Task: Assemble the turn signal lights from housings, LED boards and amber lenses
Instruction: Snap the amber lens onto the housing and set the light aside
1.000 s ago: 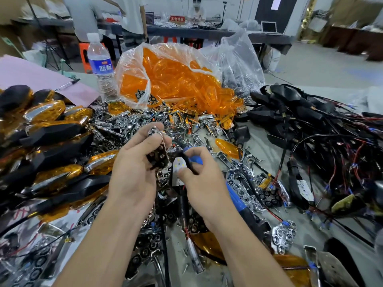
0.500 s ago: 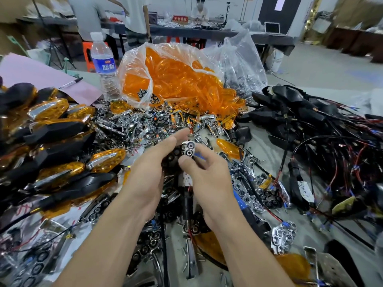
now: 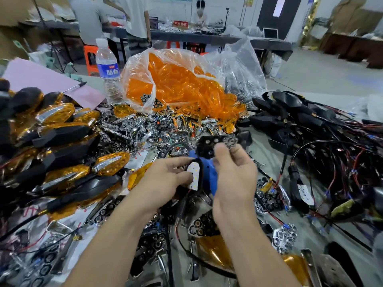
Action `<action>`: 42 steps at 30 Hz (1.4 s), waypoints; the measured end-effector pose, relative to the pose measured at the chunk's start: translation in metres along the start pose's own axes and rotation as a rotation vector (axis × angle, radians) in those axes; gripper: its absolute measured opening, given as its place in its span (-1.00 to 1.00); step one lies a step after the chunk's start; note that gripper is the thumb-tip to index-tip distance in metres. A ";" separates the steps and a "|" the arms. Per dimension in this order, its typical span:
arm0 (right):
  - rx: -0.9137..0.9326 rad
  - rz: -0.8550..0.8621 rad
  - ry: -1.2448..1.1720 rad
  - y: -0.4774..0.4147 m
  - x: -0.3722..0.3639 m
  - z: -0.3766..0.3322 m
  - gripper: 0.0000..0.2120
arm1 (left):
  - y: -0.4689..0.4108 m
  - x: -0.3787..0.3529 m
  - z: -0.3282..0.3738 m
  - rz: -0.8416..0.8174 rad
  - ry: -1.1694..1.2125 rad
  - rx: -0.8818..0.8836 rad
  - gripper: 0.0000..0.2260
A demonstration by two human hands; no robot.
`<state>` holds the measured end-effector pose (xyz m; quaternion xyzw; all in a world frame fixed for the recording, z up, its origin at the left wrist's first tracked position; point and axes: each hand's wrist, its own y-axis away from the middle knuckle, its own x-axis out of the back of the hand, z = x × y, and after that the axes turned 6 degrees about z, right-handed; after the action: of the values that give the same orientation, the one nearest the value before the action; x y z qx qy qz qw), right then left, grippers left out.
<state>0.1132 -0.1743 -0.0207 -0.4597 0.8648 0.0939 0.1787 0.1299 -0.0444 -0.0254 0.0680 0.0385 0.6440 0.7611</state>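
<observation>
- a white led board (image 3: 194, 174) is being gripped by the left hand (image 3: 163, 179), over the chrome parts pile (image 3: 157, 129).
- a reflector plate (image 3: 215, 142) is being pinched by the right hand (image 3: 234, 172), just above the board.

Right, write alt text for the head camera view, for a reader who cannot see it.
Amid heaps of parts, the left hand holds a white LED board while the right hand pinches a black-and-chrome reflector plate just above it. Finished amber lights pile at left, a bag of amber lenses sits behind, and wired black housings lie at right.
</observation>
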 end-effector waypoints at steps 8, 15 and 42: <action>0.102 -0.055 0.217 -0.008 0.017 -0.010 -0.75 | -0.002 0.007 0.003 0.176 0.036 -0.034 -0.66; 0.428 -0.093 0.647 0.003 0.016 -0.007 -0.80 | -0.001 0.003 0.004 0.234 -0.016 -0.113 -0.78; 0.221 -0.689 0.696 -0.004 0.018 -0.027 -0.84 | -0.003 0.009 0.004 0.322 -0.160 -0.147 -0.71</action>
<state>0.1009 -0.1993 -0.0028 -0.7008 0.6760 -0.2216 -0.0520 0.1345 -0.0366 -0.0215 0.0683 -0.0808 0.7512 0.6516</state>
